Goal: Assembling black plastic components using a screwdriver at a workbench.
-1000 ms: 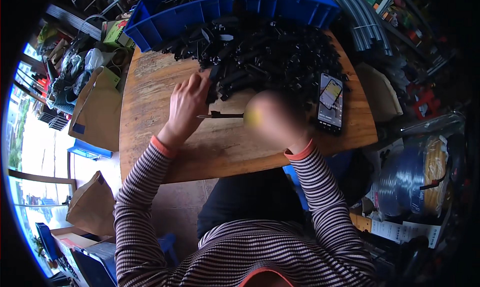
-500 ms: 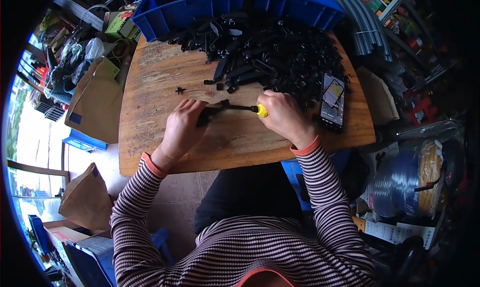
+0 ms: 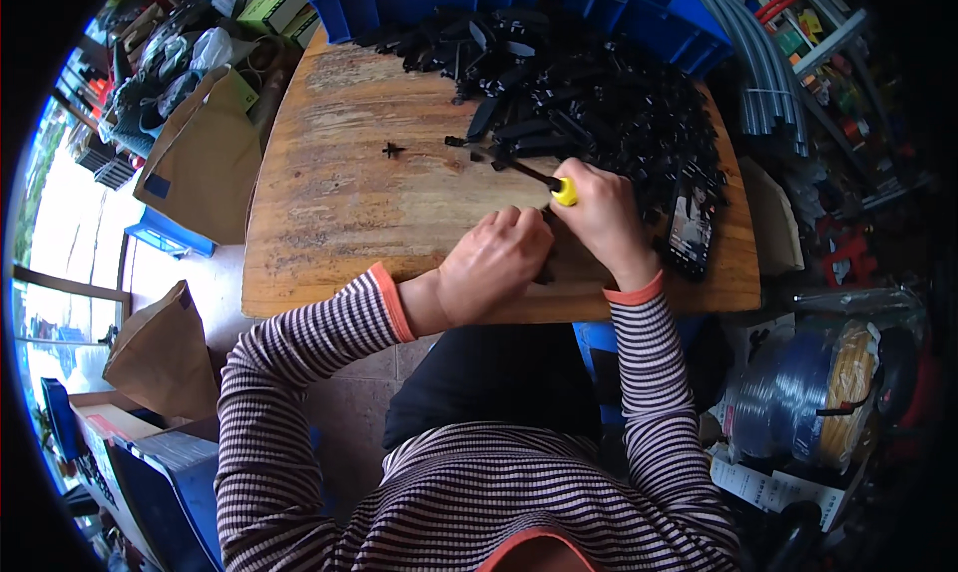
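My right hand (image 3: 601,213) is wrapped round the yellow handle of a screwdriver (image 3: 565,190). Its dark shaft points up and to the left, over small black pieces at the edge of a heap. Close beside it on the left, my left hand (image 3: 496,258) is closed over the near part of the table. A bit of a black plastic part (image 3: 546,271) shows at the right edge of that hand; the rest is hidden by the fingers. Beyond both hands spreads a large heap of black plastic parts (image 3: 559,103). One small black piece (image 3: 393,150) lies apart on the left.
The wooden table (image 3: 319,203) has a curved near edge. Two blue bins (image 3: 419,8) stand at its far side, behind the heap. A phone (image 3: 691,223) with a lit screen lies right of my right hand. Brown paper bags (image 3: 205,163) and coiled tubing (image 3: 798,392) flank the table.
My left hand has moved right and nearer to me with the black plastic part. My right hand shifted slightly right, and the screwdriver now tilts up-left, away from the part. The view shifted a little.
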A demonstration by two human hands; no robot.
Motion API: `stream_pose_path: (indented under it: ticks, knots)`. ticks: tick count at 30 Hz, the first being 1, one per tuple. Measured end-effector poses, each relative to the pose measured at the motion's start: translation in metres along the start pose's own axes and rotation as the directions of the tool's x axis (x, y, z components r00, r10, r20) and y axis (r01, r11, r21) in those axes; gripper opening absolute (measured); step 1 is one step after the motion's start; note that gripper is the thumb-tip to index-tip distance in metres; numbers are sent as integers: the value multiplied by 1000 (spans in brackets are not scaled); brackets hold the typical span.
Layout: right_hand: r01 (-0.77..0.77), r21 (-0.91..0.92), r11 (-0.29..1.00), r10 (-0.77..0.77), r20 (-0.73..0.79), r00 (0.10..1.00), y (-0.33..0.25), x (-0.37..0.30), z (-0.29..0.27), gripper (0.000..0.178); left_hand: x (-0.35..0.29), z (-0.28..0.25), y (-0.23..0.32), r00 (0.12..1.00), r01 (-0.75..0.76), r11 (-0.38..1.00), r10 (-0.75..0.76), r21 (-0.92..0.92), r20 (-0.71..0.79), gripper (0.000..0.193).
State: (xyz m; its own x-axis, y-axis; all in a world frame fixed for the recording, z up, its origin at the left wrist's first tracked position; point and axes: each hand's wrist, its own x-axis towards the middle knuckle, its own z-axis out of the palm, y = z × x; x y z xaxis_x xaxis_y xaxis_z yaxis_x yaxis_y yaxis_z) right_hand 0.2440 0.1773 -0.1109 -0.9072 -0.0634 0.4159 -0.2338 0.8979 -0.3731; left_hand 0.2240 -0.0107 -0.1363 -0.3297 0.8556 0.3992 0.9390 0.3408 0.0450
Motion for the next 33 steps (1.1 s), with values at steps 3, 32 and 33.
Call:
stream_pose_path:
  ticks: [3, 32, 33]
  knots:
    - [-1, 113, 994, 2, -12, 1000, 10, -2, -11, 19, 2, -7, -2, 999, 37, 980, -29, -196, 46, 48]
    - [206, 57, 977, -213, 300, 930, -12, 2, -27, 12, -4, 4, 11, 962, -274, 949, 272, -156, -31, 29]
    - [188, 112, 976, -215, 332, 919, -8, 4, -28, 12, -6, 3, 12, 969, -246, 963, 242, -112, -48, 30]
